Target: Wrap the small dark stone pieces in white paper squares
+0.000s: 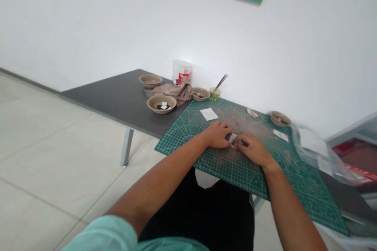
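Note:
Both hands meet over a stained area of the green cutting mat [179, 135]. My left hand [218, 135], fingers curled, holds the left edge of a small pale square piece [233, 139]. From the other side, my right hand [252, 149] pinches with its fingertips at the same piece. Something small and dark shows between its thumb and finger, too blurred to name. A larger white square [209, 114] lies on the mat beyond my left hand. Two more pale pieces, one at the back [252, 113] and one at the right [280, 135], lie flat there.
On the dark table [118, 92] stand a beige bowl [150, 81], a bowl with black and white pieces [161, 104], a brown cloth [176, 91], a clear tub [182, 70] and a yellow-green cup [215, 93] with thin sticks. Clear plastic bags [321, 153] lie right of another bowl [280, 119].

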The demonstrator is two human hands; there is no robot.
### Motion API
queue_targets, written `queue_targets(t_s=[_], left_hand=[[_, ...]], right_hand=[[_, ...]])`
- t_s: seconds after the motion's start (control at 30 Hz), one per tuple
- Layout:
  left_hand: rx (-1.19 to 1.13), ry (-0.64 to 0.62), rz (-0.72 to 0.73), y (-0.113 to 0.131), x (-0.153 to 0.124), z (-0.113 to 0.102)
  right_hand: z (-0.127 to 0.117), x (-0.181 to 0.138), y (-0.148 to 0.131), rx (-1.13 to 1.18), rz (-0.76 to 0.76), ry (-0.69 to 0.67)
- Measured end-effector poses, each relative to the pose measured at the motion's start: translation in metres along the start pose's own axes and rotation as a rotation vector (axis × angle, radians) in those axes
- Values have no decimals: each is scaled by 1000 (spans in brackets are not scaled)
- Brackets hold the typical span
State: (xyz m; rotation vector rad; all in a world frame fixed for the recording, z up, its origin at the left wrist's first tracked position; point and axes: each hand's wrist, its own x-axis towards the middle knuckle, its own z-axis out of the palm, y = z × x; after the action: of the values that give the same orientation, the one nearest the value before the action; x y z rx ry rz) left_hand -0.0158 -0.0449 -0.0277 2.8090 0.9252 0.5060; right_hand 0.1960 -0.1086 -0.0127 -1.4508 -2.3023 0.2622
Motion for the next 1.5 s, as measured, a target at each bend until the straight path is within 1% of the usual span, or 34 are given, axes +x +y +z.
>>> queue_targets(t_s=[0.07,0.17,0.23,0.3,0.37,0.4,0.5,0.6,0.7,0.8,0.87,0.93,1.03,1.13,1.2,1.27,1.33,1.4,1.5], left_hand=[[-4,2,4,0,0,1],[-7,4,12,0,-1,-1],[-3,7,13,0,-1,-2],[3,9,11,0,-1,-2],[6,8,7,0,-1,-2],[7,8,6,0,0,-1],[5,9,5,0,0,1],[1,10,9,-1,0,1],[2,8,9,-2,0,0],[2,2,7,-2,0,0],[2,-1,3,-2,0,1],[4,-3,-1,-2,0,1],[10,-7,0,-1,0,-1],[16,-12,5,-1,-1,-4],[16,-18,6,-1,0,-4],[14,-23,7,-1,0,-3],[13,-24,11,-1,1,-1],[14,-20,12,-2,1,-1],[17,-14,11,-2,1,0]], right_hand=[[4,7,3,-55,70,77],[-1,9,12,-108,145,150],[-7,2,13,-99,118,120],[-9,-5,8,-59,49,49],[-6,-6,1,-32,-8,6],[-2,-4,-1,-32,-17,9],[6,6,1,-81,44,85],[3,9,11,-128,122,150],[-5,0,12,-108,92,104],[-3,-4,4,-68,23,32],[2,-1,2,-71,26,43],[5,4,3,-96,72,93],[0,5,7,-119,118,136],[-4,0,5,-78,59,66],[-3,0,3,-51,21,27],[-1,2,4,-54,39,49],[-1,6,8,-74,91,96],[-4,6,11,-79,114,104],[-8,4,7,-35,49,11]])
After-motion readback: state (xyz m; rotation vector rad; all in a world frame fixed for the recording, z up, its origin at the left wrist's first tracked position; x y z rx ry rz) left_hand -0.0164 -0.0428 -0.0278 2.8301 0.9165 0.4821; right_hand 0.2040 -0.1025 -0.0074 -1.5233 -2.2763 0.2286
